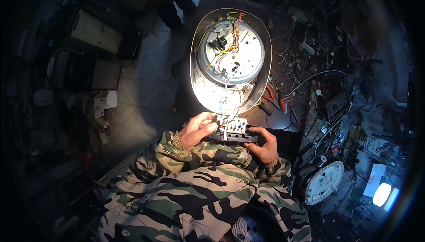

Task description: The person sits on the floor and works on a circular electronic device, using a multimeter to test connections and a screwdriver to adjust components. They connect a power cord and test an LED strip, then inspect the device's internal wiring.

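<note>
Just in front of my body, a dark plastic control panel (232, 138) is held between both hands, a pale circuit board (237, 125) with small parts on its upper side. At its left end my left hand (195, 131) has bent fingers closed at the board and wires. My right hand (264, 147) pinches the panel's right end between thumb and fingers. Thin wires (226, 89) run from the board up into an opened appliance, its oval metal shell (193, 60) around a round grey metal base (250, 58). Red, yellow and black wires (237, 32) cross that base.
Red-handled pliers (268, 96) and a red screwdriver (281, 103) lie right of the shell on the dark table (279, 120). Loose cables and parts clutter the right side, with a pale round cover (324, 182) and bright lamp (382, 194) nearer. A person's legs (175, 7) stand beyond.
</note>
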A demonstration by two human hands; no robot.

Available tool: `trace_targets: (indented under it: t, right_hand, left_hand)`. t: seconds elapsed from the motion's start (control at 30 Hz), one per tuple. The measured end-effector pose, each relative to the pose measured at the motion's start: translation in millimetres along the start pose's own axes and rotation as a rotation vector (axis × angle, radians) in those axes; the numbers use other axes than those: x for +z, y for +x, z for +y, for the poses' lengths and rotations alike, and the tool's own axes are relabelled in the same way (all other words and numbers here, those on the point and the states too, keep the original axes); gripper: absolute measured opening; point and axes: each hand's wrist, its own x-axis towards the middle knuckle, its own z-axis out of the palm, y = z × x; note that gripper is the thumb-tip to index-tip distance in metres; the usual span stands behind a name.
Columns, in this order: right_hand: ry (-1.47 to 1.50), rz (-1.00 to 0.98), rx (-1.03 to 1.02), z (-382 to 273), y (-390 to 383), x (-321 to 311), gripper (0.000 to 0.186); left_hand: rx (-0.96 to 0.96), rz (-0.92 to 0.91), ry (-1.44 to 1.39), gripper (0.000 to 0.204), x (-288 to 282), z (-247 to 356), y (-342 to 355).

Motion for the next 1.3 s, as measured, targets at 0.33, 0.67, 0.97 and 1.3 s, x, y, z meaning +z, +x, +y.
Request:
trace_targets:
  t: [0.33,0.67,0.97,1.3]
  right_hand:
    - [-0.088,-0.087,-0.043,14,32,-37,0.037]
    - [-0.346,-0.245,-0.129,7,69,-60,0.042]
    - [-0.384,-0.406,-0.114,18,72,-79,0.044]
    - [-0.404,-0.409,0.067,26,64,-85,0.045]
  left_hand:
    - [-0.132,-0.07,0.207,0.102,0,-19,6]
    - [0.003,0.099,0.022,0.056,33,-38,9]
    - [0.003,0.061,0.135,0.066,40,-52,9]
    - [0.004,0.113,0.221,0.058,41,-72,25]
